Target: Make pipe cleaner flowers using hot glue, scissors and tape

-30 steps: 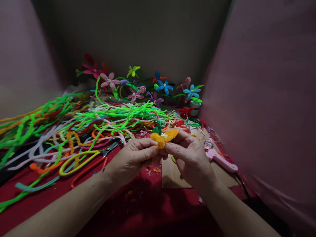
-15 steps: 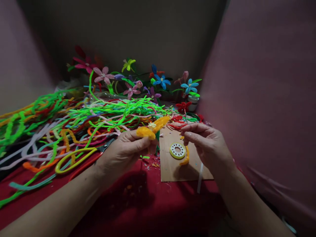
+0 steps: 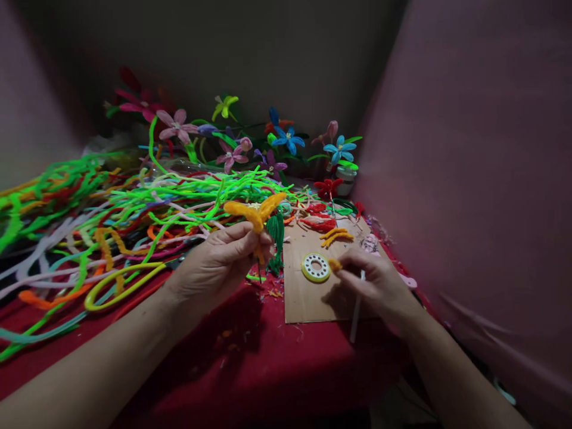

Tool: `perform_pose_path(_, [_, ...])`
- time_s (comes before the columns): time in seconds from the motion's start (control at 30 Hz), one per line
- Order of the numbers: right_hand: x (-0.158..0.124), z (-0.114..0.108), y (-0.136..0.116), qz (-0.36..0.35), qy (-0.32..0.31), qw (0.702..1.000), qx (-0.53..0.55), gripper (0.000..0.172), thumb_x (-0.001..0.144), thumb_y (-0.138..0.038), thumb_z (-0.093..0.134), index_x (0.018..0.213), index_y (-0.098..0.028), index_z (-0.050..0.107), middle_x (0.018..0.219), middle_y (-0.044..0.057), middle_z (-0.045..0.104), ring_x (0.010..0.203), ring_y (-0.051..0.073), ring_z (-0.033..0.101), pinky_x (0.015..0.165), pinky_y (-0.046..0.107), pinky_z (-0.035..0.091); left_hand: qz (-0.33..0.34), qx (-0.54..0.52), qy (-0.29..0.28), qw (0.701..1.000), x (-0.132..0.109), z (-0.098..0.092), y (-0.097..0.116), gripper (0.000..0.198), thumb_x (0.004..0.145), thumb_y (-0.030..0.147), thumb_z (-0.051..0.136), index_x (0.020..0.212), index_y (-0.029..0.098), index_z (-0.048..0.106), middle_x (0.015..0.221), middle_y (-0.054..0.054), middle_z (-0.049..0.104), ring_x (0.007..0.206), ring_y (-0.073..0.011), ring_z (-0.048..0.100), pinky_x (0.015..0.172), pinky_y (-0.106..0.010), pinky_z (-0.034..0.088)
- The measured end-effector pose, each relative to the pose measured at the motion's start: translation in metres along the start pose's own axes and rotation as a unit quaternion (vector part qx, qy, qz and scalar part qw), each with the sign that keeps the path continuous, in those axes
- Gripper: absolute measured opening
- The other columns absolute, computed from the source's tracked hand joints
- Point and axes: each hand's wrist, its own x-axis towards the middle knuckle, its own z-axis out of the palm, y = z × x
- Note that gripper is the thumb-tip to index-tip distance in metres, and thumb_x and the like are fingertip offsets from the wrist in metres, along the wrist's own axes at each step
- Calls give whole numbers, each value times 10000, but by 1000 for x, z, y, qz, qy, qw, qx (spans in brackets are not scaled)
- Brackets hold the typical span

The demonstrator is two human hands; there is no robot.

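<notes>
My left hand (image 3: 214, 267) is closed on the base of an orange pipe-cleaner flower (image 3: 254, 211), held upright above the red cloth. A dark green twisted stem (image 3: 276, 238) hangs beside it. My right hand (image 3: 374, 285) rests low on the brown cardboard sheet (image 3: 304, 301), fingers pinched on a short orange pipe-cleaner piece (image 3: 335, 264). A round yellow-and-white ring (image 3: 315, 267) lies just left of those fingers. Two more orange petal pieces (image 3: 336, 236) lie farther back on the cardboard.
A big tangle of green, orange, pink and white pipe cleaners (image 3: 111, 220) covers the left. Finished flowers (image 3: 286, 138) stand along the back. A white stick (image 3: 356, 310) lies by my right hand. A pink cloth wall (image 3: 469, 179) rises on the right.
My hands came apart: the left lifted the orange flower up and left, the right dropped to the cardboard beside the ring. The green stem now shows under the flower.
</notes>
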Motion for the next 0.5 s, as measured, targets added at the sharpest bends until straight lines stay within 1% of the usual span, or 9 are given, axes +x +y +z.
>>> perform_pose_path(0.03, [4, 0, -3, 31, 39, 994, 93, 63, 767, -253, 661, 758, -195, 641, 712, 5, 602, 635, 134, 545, 581, 276, 435, -2, -9, -4, 1000, 0, 0, 1, 197, 651, 269, 797, 706, 110, 694, 689, -10, 630, 668, -109, 551, 633, -202, 443])
perform_pose_path(0.07, [8, -1, -7, 63, 69, 977, 192, 105, 722, -255, 705, 749, -190, 627, 678, -6, 604, 582, 122, 543, 532, 259, 429, -7, -17, -9, 1000, 0, 0, 2, 181, 659, 263, 790, 710, 118, 693, 705, -12, 632, 670, -110, 548, 621, -206, 448])
perform_pose_path(0.13, [17, 0, -19, 113, 79, 923, 359, 183, 643, -230, 756, 733, -181, 604, 649, -16, 615, 507, 109, 547, 457, 233, 416, -19, -28, -16, 999, 0, 1, 4, 151, 681, 257, 772, 710, 132, 692, 740, -17, 638, 668, -112, 540, 594, -211, 455])
perform_pose_path(0.17, [21, 2, -25, 136, 66, 897, 416, 198, 625, -213, 761, 740, -177, 603, 651, -15, 623, 496, 107, 559, 437, 222, 412, -25, -30, -16, 999, -1, 2, 4, 142, 688, 254, 766, 709, 133, 693, 763, -20, 643, 674, -113, 541, 593, -213, 459])
perform_pose_path(0.27, [31, 14, -41, 183, 4, 835, 519, 154, 625, -185, 733, 723, -141, 622, 654, 10, 642, 497, 94, 569, 417, 191, 407, -34, -32, -18, 999, -1, 4, 4, 151, 689, 251, 765, 688, 119, 692, 851, -42, 665, 790, -137, 566, 694, -222, 478])
perform_pose_path(0.33, [35, 24, -49, 211, -11, 793, 571, 107, 628, -158, 713, 665, -132, 616, 572, -10, 604, 457, 65, 519, 403, 167, 379, -41, -23, -32, 998, -2, 5, 2, 154, 692, 251, 763, 680, 112, 697, 862, -56, 680, 879, -161, 577, 787, -219, 463])
perform_pose_path(0.4, [39, 33, -54, 234, -16, 752, 616, 117, 630, -135, 702, 602, -140, 588, 482, -45, 539, 398, 39, 437, 382, 154, 338, -58, -13, -55, 997, -2, 4, -1, 116, 725, 225, 731, 698, 116, 703, 818, -57, 688, 884, -167, 593, 818, -216, 452])
perform_pose_path(0.47, [42, 40, -58, 246, -14, 727, 641, 140, 640, -126, 693, 578, -145, 569, 463, -53, 528, 375, 30, 401, 372, 149, 316, -84, -13, -86, 993, -3, 2, -4, 79, 771, 196, 677, 752, 125, 704, 799, -58, 689, 822, -164, 614, 781, -235, 471])
perform_pose_path(0.5, [43, 43, -58, 249, -10, 724, 643, 141, 648, -126, 689, 580, -145, 567, 473, -49, 541, 375, 29, 404, 371, 149, 315, -94, -14, -99, 991, -3, 0, -5, 88, 793, 196, 649, 773, 126, 700, 793, -62, 686, 777, -161, 620, 747, -245, 483])
